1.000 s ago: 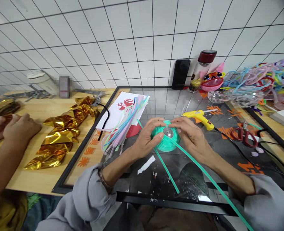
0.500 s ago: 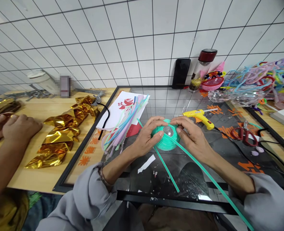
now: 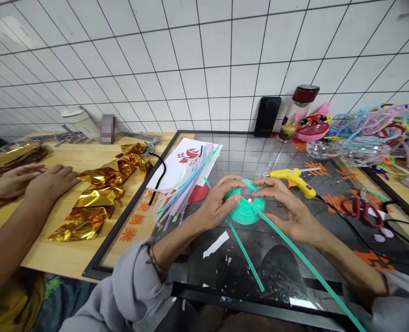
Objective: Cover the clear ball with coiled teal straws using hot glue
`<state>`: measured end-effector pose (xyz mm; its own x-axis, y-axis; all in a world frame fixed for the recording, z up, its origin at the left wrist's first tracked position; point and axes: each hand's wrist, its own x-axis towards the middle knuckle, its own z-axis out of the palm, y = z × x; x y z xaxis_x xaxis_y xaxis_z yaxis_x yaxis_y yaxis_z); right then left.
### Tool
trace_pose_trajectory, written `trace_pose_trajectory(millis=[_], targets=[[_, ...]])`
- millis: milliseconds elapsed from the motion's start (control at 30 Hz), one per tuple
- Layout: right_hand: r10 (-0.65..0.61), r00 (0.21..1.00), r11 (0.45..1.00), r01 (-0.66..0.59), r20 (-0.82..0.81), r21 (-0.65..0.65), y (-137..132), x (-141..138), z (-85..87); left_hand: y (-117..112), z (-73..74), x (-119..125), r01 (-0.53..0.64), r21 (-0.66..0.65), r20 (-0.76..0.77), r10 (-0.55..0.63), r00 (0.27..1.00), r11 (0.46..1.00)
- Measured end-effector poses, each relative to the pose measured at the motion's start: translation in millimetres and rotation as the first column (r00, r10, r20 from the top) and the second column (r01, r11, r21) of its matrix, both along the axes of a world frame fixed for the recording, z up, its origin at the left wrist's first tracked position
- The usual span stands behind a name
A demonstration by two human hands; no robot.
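Observation:
A round coil of green pipe cleaner (image 3: 242, 216), wound around a clear rounded piece (image 3: 249, 193), is held above the glass tabletop. My left hand (image 3: 220, 203) grips its left side, with the thumb on the front and the fingers over the top. My right hand (image 3: 287, 207) loosely brackets the right edge, with fingertips at the upper rim and the thumb lower down, beside the loose strand. That long green strand (image 3: 304, 260) runs from the coil toward my right forearm. Another green stem (image 3: 246, 256) slants down below the coil on the table.
A yellow hot glue gun (image 3: 294, 177), red-handled scissors (image 3: 363, 210), a phone (image 3: 267, 116) and a bottle (image 3: 292, 113) stand or lie beyond and right. Pastel pipe cleaners (image 3: 187, 184) lie left on paper. Gold foil (image 3: 100, 193) sits near another person's hands (image 3: 48, 182).
My right thumb has moved away from the coil's face, down and outward, and that hand has spread wider. My left hand keeps its grip. The whole view has shifted slightly.

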<state>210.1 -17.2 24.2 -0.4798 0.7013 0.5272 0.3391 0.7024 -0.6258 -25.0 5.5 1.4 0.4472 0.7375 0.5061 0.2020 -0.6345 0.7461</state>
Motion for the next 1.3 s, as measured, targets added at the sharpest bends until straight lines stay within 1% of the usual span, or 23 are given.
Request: trace_pose_trajectory(millis=[100, 167, 200, 267, 333, 400, 533, 700, 933, 1100, 1300], targets=[[-0.013, 1.0, 0.992, 0.011, 0.011, 0.127, -0.9, -1.1, -7.4, -0.1, 0.2, -0.2, 0.009, 0.0, 0.006, -0.009, 1.0, 1.0], [-0.035, 0.999, 0.976, 0.039, -0.022, 0.216, -2.0, -3.7, -11.7, -0.6, 0.4, 0.1, 0.013, -0.001, 0.004, -0.013, 1.0, 1.0], [-0.052, 0.997, 0.969, 0.063, -0.051, 0.24, -2.7, -5.4, -13.0, -0.9, 0.5, 0.3, 0.015, -0.003, 0.0, -0.015, 1.0, 1.0], [-0.096, 0.989, 0.967, 0.119, -0.109, 0.225, -4.1, -9.1, -13.3, -1.3, 0.8, 0.7, 0.019, -0.01, -0.006, -0.019, 1.0, 1.0], [-0.135, 0.98, 0.973, 0.159, -0.146, 0.166, -5.0, -12.5, -11.2, -1.3, 1.2, 0.9, 0.024, -0.015, -0.009, -0.024, 1.0, 1.0], [-0.16, 0.974, 0.977, 0.18, -0.163, 0.115, -5.2, -14.9, -8.3, -1.2, 1.9, 0.7, 0.026, -0.021, -0.016, -0.026, 1.0, 0.999], [-0.191, 0.966, 0.974, 0.208, -0.173, 0.091, -4.8, -17.2, -4.6, -1.0, 2.5, 0.5, 0.034, -0.033, -0.029, -0.035, 0.999, 0.999], [-0.199, 0.97, 0.972, 0.214, -0.143, 0.1, -6.0, -17.9, -3.9, -2.8, 1.3, 0.4, 0.047, -0.039, -0.01, -0.047, 0.999, 0.998], [-0.169, 0.98, 0.969, 0.185, -0.11, 0.162, -7.7, -18.4, -4.0, -4.9, 3.3, -1.0, 0.097, -0.104, -0.014, -0.099, 0.995, 0.99], [-0.148, 0.982, 0.963, 0.17, -0.116, 0.211, -8.1, -19.9, -5.2, -1.8, -1.6, 1.7, 0.083, -0.086, -0.052, -0.087, 0.995, 0.993], [-0.147, 0.982, 0.953, 0.173, -0.117, 0.248, -8.5, -20.2, -9.7, -0.5, -5.5, 4.7, 0.052, -0.035, -0.046, -0.053, 0.997, 0.998]])
